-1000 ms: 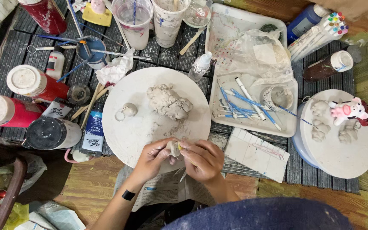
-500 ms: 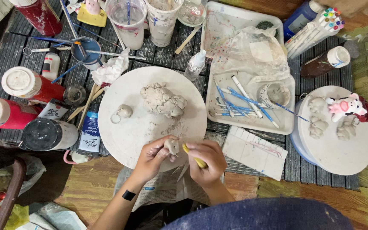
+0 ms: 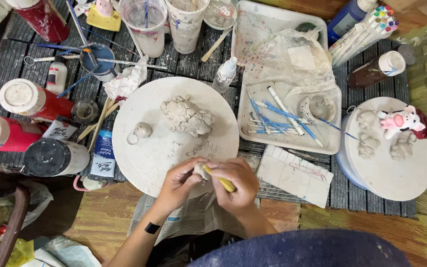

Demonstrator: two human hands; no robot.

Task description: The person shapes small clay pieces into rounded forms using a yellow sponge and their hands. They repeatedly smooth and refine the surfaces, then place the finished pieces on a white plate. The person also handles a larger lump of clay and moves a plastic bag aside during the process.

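A small clay piece point(image 3: 202, 170) remains pinched in the left hand point(image 3: 181, 182); the yellow-handled tool point(image 3: 222, 181), gripped by the right hand point(image 3: 235, 185), has now been applied, so shaping is judged underway.

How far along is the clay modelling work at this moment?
Done: several small grey clay shapes lie on the right round board beside a painted pink and white figure. In hand: the left hand holds a small clay piece while the right hand works it with a yellow tool. Left: a large clay lump on the middle round board looks unshaped.
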